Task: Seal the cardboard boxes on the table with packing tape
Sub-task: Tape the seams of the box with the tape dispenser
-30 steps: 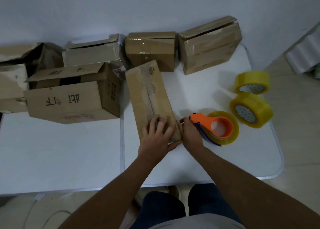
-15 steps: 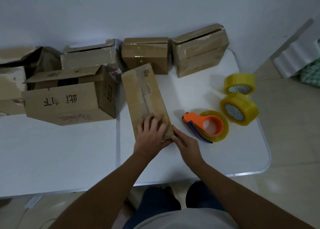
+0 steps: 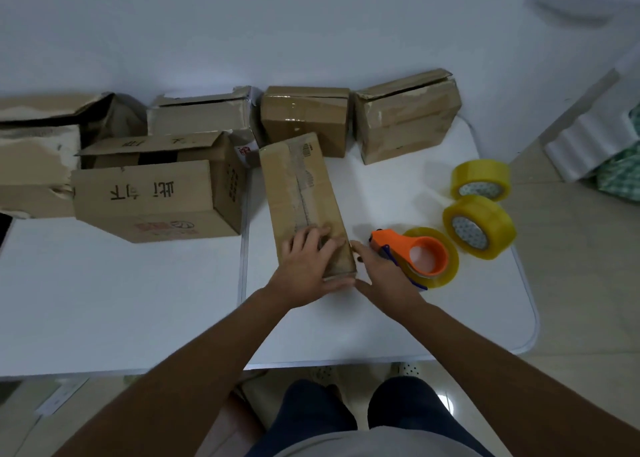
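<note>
Since a second ago: right hand (image 3: 382, 273) off the dispenser's orange nose and back at the near right corner of the narrow box (image 3: 304, 207); left hand (image 3: 306, 268) unmoved on the box top.

Far left, at nine o'clock: crushed box (image 3: 38, 151), flap gaping. Next along: large printed box (image 3: 152, 197), flaps loose, not sealed by the look of it. Behind it, at eleven o'clock: pale box (image 3: 201, 117), lid lifted.

Centre of the counter (image 3: 121, 300): narrow box lying flat, long axis from about five o'clock near the body to eleven o'clock, worn seam along that axis. Left grip: fingers spread and flat, pressing down on the near end, thumb along the near edge. Right grip: fingers straight, touching the right side of the box, holding nothing.

At twelve and one o'clock: glossy taped box (image 3: 304, 120) and leaning box (image 3: 407, 117).

At three o'clock of the right hand, just beside it: tape dispenser (image 3: 420, 255), nose pointing at ten o'clock toward the box. Right hand plainly nearer; likely next, a reach for it and a pull along the seam. Beyond: two spare tape rolls (image 3: 479, 226).
</note>
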{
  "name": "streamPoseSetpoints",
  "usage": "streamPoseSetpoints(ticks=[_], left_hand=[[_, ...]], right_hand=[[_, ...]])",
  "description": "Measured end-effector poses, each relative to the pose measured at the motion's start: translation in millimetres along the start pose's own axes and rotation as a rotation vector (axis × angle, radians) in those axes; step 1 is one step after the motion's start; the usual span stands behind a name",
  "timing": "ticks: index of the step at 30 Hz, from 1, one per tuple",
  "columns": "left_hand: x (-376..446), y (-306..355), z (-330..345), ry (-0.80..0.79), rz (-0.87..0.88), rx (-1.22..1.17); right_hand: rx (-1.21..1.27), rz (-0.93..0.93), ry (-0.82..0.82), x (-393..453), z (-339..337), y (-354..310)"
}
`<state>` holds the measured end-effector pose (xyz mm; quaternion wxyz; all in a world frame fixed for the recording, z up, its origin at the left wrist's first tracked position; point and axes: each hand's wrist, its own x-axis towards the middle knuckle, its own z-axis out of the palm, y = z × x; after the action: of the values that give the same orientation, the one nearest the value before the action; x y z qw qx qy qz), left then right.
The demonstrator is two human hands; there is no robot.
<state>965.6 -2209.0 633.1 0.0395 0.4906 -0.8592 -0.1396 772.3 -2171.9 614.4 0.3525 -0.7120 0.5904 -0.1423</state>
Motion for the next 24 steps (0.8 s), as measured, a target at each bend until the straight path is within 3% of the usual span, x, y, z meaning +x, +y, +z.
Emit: streamPoseSetpoints(ticks=[2, 3, 5, 6, 8, 10, 13, 15, 18, 24], left_hand=[[-8, -14, -27, 0.009, -0.118, -0.380], [-16, -22, -36, 0.114, -0.221, -0.521], [-41, -41, -41, 0.334, -0.524, -0.695], [-54, -48, -39, 0.364, -0.706, -0.805], [-76, -56, -24, 0.292, -0.987, -1.164], [-87, -52, -7, 0.179, -1.115, -1.515], [-95, -38, 2, 0.106, -1.158, -1.842], [-98, -32, 0, 0.113, -1.099, -1.899], [-104, -33, 0, 0.218, -0.997, -1.846], [-105, -29, 7, 0.379, -0.954, -1.616]], right_hand=[[-0.096, -0.082, 0.095, -6, 0, -3], [-0.166, -0.149, 0.138, -8, 1, -6], [-0.273, -0.290, 0.154, -8, 6, -20], [-0.305, -0.345, 0.126, -6, 10, -29], [-0.360, -0.396, 0.062, 3, 18, -45], [-0.440, -0.378, 0.000, 15, 25, -55], [-0.536, -0.318, -0.068, 28, 35, -56], [-0.575, -0.292, -0.058, 30, 38, -55], [-0.629, -0.285, -0.032, 29, 42, -52], [-0.635, -0.297, -0.014, 29, 42, -50]])
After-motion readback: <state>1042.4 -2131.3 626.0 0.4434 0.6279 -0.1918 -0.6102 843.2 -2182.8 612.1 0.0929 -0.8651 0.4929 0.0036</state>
